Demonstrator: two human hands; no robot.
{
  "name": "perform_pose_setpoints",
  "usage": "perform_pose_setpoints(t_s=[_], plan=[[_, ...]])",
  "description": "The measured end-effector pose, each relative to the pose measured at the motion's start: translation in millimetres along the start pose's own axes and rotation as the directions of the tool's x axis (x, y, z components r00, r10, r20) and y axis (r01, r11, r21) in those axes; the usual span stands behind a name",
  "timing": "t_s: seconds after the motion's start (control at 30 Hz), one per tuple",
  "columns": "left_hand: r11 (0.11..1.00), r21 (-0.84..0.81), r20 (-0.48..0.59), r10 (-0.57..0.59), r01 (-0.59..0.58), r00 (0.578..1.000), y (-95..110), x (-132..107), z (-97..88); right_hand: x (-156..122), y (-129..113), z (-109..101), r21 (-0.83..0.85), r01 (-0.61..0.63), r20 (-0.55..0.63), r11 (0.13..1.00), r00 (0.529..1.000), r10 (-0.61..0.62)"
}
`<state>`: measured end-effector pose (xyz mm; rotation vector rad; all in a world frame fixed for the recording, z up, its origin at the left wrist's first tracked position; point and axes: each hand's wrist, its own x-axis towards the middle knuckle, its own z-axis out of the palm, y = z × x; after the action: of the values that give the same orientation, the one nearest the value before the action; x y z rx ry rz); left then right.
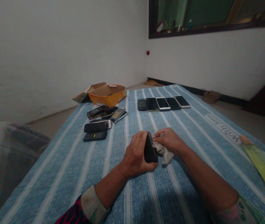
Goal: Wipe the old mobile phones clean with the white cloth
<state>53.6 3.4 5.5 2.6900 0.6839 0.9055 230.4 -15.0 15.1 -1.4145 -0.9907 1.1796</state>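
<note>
Patterned sleeves [94, 202] come in at 8 and 4 o'clock from a tilted black smartphone [150, 152], which the left hand [136, 154] clasps end to end, fingers on top and thumb below, while the right hand [169, 140] pinches a crumpled pale cloth [165, 153] at its 3 o'clock edge. That slab looks light, stiff and slick, its face probably crackable, so the rim seems the safest grip. Beyond lie loose mobile phones [96, 127] at 10 o'clock and five lined-up smartphones [162, 104] near 1 o'clock.
</note>
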Motion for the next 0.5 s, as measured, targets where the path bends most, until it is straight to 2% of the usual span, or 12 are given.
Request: perform_pose_setpoints(t_s=[0.2, 0.37, 0.5], plan=[[0.999, -0.030, 0.016, 0.012, -0.011, 1.000, -0.7, -0.3, 0.7, 4.4, -0.5, 2.9, 0.039, 0.099, -0.102, 0.994, 0.990, -0.095], [0.996, -0.087, 0.019, 0.031, -0.029, 0.999, 0.4, 0.8, -0.3, 7.4, -7.2, -9.8, 0.244, 0.068, -0.146, 0.967, 0.989, -0.033], [0.993, -0.110, 0.010, 0.030, -0.029, 0.999, -0.9, -0.9, -0.3, 8.8, -6.8, -20.7, 0.314, 0.042, -0.182, 0.949, 0.983, 0.017]])
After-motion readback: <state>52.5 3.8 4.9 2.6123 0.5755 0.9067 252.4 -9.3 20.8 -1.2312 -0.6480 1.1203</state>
